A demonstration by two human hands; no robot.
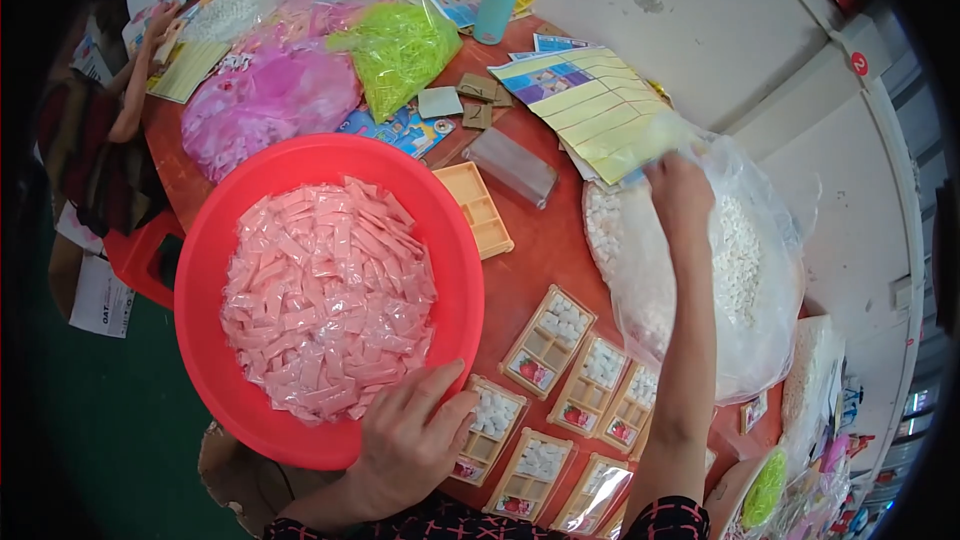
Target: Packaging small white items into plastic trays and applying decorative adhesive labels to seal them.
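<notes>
My left hand (415, 435) rests on the near right rim of a large red plastic basin (195, 270), fingers stretched and apart. Small pink strips in clear wrappers (330, 300) fill the basin. At the far right, my right hand (682, 190) is closed at the edge of a clear plastic bag (740, 340) of small white pieces, beside yellow printed sheets (590, 105). Whatever its fingers pinch is hidden. Between my arms lie several small wooden-coloured compartment trays (540, 470), with white pieces in one part and a strawberry picture in a corner.
An empty compartment tray (475, 208) and a clear plastic block (512, 165) lie right of the basin. Behind are a pink bag (265, 100), a bag of green shreds (395, 50) and a teal bottle (500, 0). Another person's arm (135, 80) shows at far left.
</notes>
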